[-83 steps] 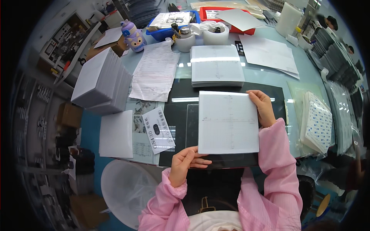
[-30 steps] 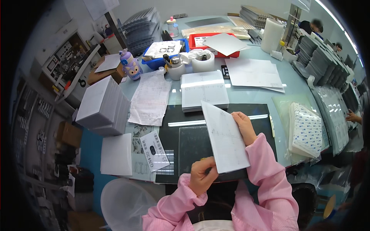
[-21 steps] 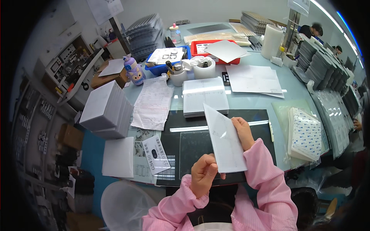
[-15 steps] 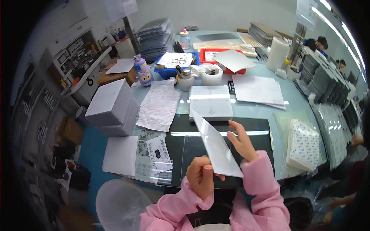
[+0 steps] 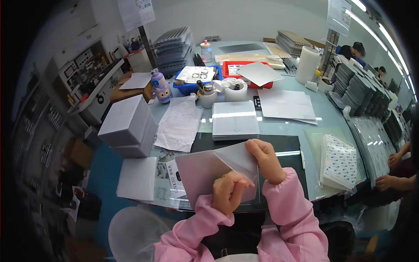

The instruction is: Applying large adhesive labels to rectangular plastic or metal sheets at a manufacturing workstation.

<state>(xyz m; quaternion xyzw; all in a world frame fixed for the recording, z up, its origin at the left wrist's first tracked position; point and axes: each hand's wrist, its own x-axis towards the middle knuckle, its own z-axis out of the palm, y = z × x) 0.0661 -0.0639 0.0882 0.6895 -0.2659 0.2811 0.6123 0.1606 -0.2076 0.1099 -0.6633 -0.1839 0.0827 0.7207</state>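
Observation:
A thin, glossy pale-grey sheet [image 5: 196, 172] is raised and tilted above the black mat. My right hand [image 5: 266, 161] pinches its upper right corner, thumb on top. My left hand [image 5: 229, 190] is closed against its lower right part, fingers curled in front of its face. A diagonal line crosses the sheet between the hands, with a lighter, translucent-looking area on the right; whether this is a lifted film or a reflection I cannot tell. Behind the sheet lies a neat stack of white sheets [image 5: 235, 118] at the far edge of the black mat [image 5: 288, 170].
At left stand a tall stack of white sheets [image 5: 122, 120], a printed paper [image 5: 178, 124] and a purple bottle [image 5: 161, 89]. Farther back are a blue tray [image 5: 187, 88] and a red tray [image 5: 265, 84]. A patterned white pile [image 5: 340, 159] lies at right, near another person's hands [image 5: 388, 174].
The sheet has turned from nearly edge-on to face me and moved left. My right hand has closed on its upper corner; my left hand now shows in front of it.

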